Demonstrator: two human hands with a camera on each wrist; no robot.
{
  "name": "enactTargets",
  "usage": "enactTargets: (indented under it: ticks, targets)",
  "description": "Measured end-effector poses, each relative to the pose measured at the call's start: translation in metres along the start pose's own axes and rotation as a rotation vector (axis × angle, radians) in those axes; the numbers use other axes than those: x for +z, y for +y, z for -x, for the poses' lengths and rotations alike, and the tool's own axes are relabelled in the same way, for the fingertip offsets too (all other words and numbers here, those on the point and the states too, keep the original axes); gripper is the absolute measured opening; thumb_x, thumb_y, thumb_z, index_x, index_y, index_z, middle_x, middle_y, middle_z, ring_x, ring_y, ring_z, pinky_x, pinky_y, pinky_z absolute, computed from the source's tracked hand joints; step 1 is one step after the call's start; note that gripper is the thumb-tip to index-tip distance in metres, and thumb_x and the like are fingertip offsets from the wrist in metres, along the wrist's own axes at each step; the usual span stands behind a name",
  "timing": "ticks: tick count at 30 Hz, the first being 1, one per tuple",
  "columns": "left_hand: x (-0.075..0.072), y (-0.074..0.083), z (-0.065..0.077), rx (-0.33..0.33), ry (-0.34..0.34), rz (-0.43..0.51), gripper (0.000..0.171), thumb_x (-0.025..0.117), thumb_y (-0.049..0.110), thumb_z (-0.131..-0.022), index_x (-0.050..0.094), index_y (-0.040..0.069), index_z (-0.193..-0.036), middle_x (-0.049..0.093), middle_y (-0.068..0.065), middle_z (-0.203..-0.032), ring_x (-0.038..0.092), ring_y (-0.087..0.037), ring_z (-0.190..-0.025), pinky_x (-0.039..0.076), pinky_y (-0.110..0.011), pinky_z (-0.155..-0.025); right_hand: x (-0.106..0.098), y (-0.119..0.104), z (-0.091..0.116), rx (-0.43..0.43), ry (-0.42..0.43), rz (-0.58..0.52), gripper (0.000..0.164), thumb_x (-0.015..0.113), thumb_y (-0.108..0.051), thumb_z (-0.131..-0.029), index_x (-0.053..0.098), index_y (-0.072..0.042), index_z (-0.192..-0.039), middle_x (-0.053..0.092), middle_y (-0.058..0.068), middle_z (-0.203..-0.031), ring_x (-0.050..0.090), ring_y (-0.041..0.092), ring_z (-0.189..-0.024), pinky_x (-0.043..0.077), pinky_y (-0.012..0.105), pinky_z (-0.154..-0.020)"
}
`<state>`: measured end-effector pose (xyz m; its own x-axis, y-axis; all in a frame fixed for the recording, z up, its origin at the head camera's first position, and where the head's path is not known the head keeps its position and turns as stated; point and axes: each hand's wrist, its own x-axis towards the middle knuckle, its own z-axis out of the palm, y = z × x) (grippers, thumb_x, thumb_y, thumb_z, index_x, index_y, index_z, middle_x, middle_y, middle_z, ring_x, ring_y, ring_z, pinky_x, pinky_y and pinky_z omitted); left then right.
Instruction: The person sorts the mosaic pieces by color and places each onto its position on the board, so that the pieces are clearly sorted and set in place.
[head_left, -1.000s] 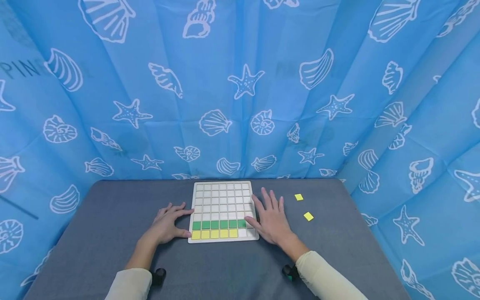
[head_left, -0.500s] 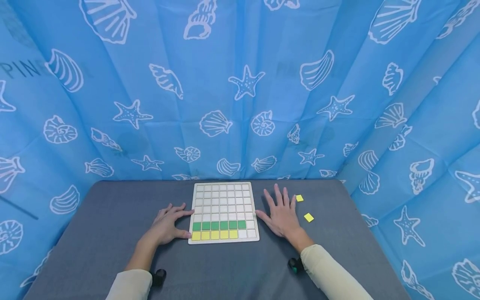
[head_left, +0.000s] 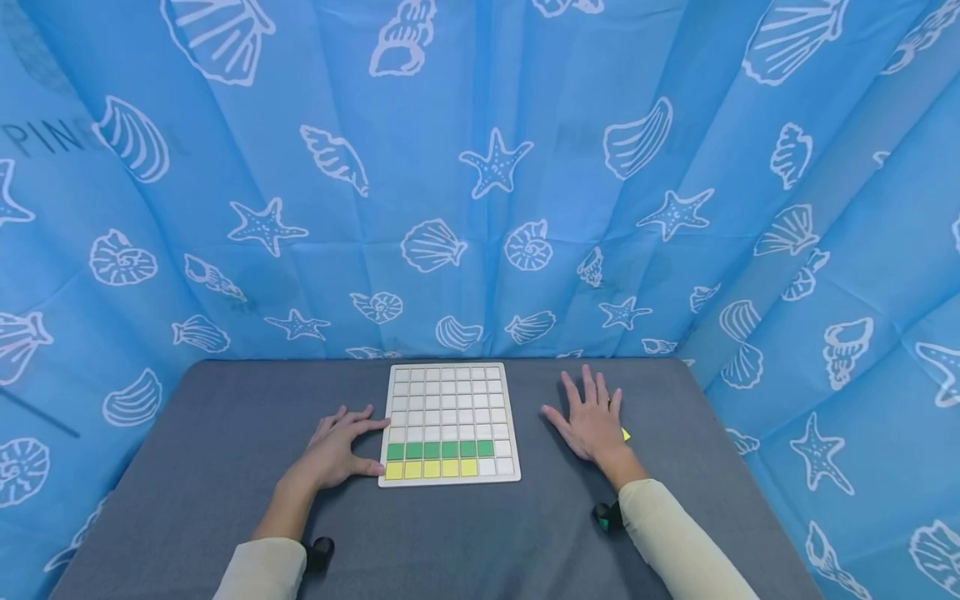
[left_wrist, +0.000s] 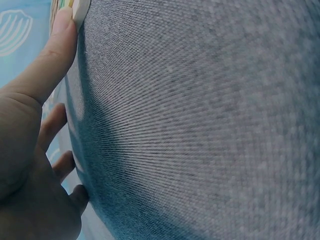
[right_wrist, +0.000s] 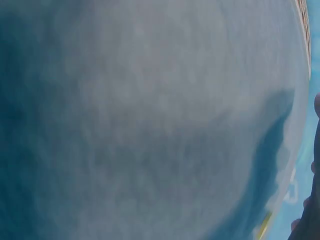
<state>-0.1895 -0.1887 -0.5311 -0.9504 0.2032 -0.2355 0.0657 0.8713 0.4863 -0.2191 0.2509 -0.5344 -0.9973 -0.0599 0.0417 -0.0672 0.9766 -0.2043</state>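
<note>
A pale square board (head_left: 448, 402) with a grid of cells lies at the middle of the table. Its front row holds several yellow tiles (head_left: 431, 469) at the left, and the row behind it has several green tiles (head_left: 450, 450). My left hand (head_left: 334, 452) rests at the board's left edge, thumb (left_wrist: 54, 47) and forefinger extended against it. To the right of the board, my right hand (head_left: 594, 427) is spread over the table with its fingers fairly straight. It partly covers two loose yellow tiles; a corner of the nearer yellow tile (head_left: 626, 434) peeks out beside it.
A grey cloth (head_left: 450, 542) covers the table. Blue curtains (head_left: 480, 208) with white shell prints hang close behind and along both sides. Each wrist wears a small dark camera (head_left: 320, 552), and both arms have cream sleeves (head_left: 261, 568).
My right hand has moved right, from the board's right edge to over the loose yellow tiles, which it now mostly hides. The left hand stays at the board.
</note>
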Motion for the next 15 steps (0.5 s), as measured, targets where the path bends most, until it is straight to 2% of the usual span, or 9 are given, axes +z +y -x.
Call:
enactTargets:
  ticks: [10,15]
  targets:
    - [0.0,0.0,0.0,-0.009,-0.004,-0.002,0.088,0.088,0.055,-0.069,0.054,0.035,-0.149,0.034,-0.006,-0.167,0.011,-0.046,-0.158,0.015,-0.076,-0.118,-0.008,0.034,-0.006,0.034,-0.05,-0.062,0.08,0.051,-0.055,-0.102,0.027,-0.005,-0.16,0.022,0.032,-0.163,0.02,0.054,-0.152,0.015,0.075,-0.12]
    - [0.0,0.0,-0.001,-0.015,-0.005,0.0,0.089,0.088,0.055,-0.069,0.053,0.036,-0.149,0.035,-0.005,-0.167,0.012,-0.046,-0.158,0.015,-0.076,-0.118,-0.01,0.048,-0.008,0.057,-0.027,-0.103,0.077,0.055,-0.048,-0.103,0.029,-0.001,-0.158,0.027,0.035,-0.159,0.026,0.055,-0.147,0.024,0.071,-0.118]
